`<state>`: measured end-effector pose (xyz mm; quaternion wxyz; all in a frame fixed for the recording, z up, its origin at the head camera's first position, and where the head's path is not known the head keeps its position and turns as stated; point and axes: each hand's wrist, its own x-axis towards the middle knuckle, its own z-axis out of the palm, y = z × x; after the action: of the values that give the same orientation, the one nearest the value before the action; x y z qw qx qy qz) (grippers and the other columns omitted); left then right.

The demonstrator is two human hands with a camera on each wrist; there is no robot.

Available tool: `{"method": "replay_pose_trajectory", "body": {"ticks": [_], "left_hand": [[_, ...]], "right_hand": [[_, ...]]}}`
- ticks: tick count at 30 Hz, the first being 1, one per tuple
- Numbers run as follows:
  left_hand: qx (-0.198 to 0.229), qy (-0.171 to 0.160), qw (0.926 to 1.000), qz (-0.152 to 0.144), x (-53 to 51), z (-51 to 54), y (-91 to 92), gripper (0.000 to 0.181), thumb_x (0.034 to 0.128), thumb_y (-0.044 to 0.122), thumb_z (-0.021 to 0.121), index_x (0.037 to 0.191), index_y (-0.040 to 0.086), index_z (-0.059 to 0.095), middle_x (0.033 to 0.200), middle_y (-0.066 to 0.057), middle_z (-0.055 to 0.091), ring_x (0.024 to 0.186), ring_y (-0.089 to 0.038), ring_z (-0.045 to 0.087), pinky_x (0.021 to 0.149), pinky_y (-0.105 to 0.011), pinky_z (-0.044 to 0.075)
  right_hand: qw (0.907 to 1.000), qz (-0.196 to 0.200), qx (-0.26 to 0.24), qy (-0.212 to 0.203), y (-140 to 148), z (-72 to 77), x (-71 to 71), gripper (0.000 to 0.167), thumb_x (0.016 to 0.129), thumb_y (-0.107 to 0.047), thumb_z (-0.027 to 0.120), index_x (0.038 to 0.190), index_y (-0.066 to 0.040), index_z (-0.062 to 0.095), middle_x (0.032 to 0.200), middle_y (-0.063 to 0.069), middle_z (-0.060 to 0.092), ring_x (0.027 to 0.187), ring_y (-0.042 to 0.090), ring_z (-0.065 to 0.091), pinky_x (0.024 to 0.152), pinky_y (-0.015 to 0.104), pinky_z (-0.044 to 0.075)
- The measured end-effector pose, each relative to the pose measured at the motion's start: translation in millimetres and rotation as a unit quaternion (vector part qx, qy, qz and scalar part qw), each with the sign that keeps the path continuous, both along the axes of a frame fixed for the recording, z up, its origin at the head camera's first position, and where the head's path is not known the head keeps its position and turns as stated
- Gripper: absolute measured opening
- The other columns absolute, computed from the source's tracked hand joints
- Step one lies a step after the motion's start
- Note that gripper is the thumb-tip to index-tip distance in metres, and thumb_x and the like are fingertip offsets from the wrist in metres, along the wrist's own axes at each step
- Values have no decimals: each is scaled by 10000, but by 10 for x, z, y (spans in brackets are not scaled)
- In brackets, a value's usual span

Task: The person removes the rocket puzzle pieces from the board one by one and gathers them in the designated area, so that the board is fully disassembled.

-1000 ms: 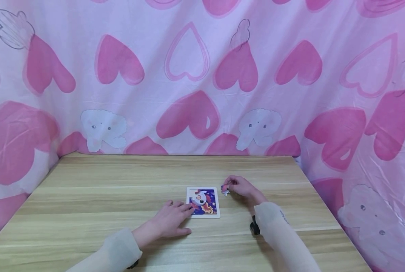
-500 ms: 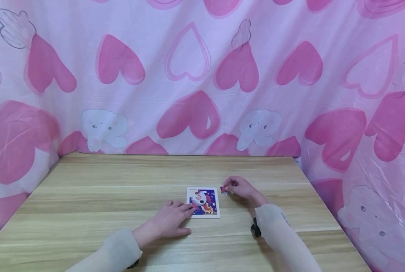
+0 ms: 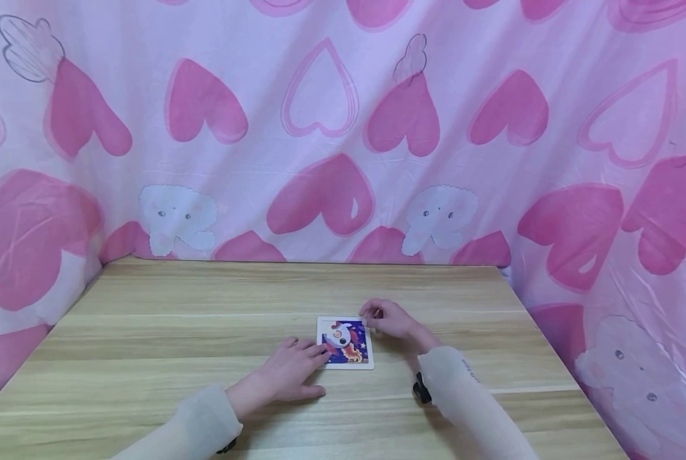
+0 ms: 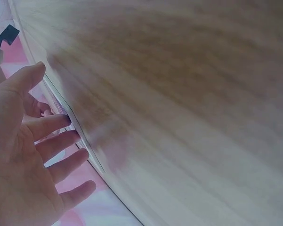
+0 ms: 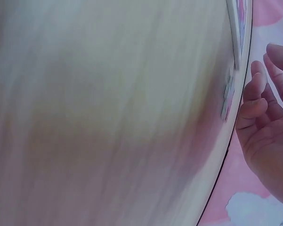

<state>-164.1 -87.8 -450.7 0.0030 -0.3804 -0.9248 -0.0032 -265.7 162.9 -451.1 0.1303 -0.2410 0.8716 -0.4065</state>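
Here, left hand (image 3: pixel 292 369) touches puzzle (image 3: pixel 348 345); right hand (image 3: pixel 393 319) at its corner.

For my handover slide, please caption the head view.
Bare left hand touching the left edge of a square, white-bordered purple picture board, bare right hand at its far right corner.

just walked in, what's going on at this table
A person has both hands at a small framed jigsaw puzzle lying on a wooden table. The left hand reaches its left side with spread fingers, while the right hand is at the upper right corner, fingers bent. The right wrist view shows what looks like a loose puzzle piece beside it; whether the right hand pinches anything is unclear.
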Motion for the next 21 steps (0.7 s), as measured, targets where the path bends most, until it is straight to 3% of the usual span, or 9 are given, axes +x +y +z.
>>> {"method": "replay_pose_trajectory", "body": {"ticks": [4, 14, 21], "left_hand": [[31, 128, 9999, -106, -9, 8, 13, 659, 767, 576, 523, 1243, 121, 511, 1259, -53, 478, 1152, -259, 410, 918, -482, 312], [183, 406, 9987, -263, -41, 7, 53, 598, 763, 538, 556, 1154, 85, 567, 1141, -70, 547, 1046, -238, 496, 861, -428, 381], [114, 430, 9986, -270, -54, 6, 61, 591, 765, 550, 547, 1141, 95, 576, 1129, -64, 554, 1025, -233, 508, 833, -419, 400]], "right_hand": [[9991, 359, -19, 222, -98, -2, 4, 158, 818, -22, 567, 973, -38, 585, 818, 27, 556, 738, 156, 506, 622, 270, 450], [9919, 793, 718, 679, -334, -17, -41, 220, 789, 19, 601, 990, -69, 608, 848, 9, 560, 779, 138, 508, 711, 278, 427], [9866, 924, 1186, 631, -404, 50, -23, 256, 778, -8, 624, 1017, -100, 613, 865, 32, 513, 804, 184, 481, 728, 314, 401]]}}
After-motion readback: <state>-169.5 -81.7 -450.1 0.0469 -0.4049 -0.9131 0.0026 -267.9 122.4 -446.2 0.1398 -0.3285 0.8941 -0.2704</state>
